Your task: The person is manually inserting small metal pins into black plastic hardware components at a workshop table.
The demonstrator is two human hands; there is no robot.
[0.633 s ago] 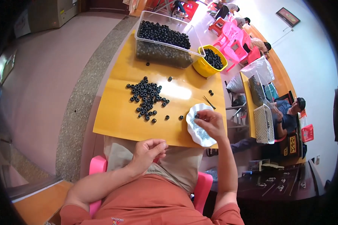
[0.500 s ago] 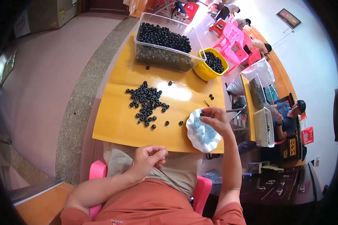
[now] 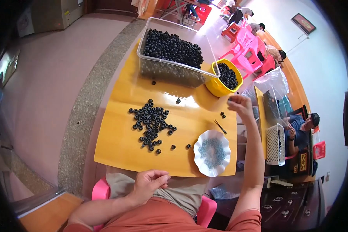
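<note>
My right hand [image 3: 241,106] is raised at the table's right edge, just below a yellow tub [image 3: 219,89]. Its fingertips pinch a small black ring-shaped piece [image 3: 230,100], partly covered by the fingers. In front of my lap, my left hand [image 3: 150,185] is closed, thumb against fingers; whatever it may hold is too hidden to name. A white wavy-edged dish [image 3: 200,165] of tiny pale-blue clear bits [image 3: 212,151] sits at the near right. Dark tweezers [image 3: 220,126] lie beyond it. Many black ring-shaped pieces [image 3: 150,121] are scattered mid-table, holes showing in most.
A large clear bin [image 3: 170,79] of black pieces stands at the far side of the yellow table [image 3: 116,150], beside the tub. At right, a person [image 3: 299,129] sits by a white basket [image 3: 275,149]. Pink chairs [image 3: 245,50] and other people are farther back.
My right hand has moved from over the white dish, away and to the right, toward the yellow tub, still pinching a black piece. My left hand keeps its pose. The view has shifted slightly.
</note>
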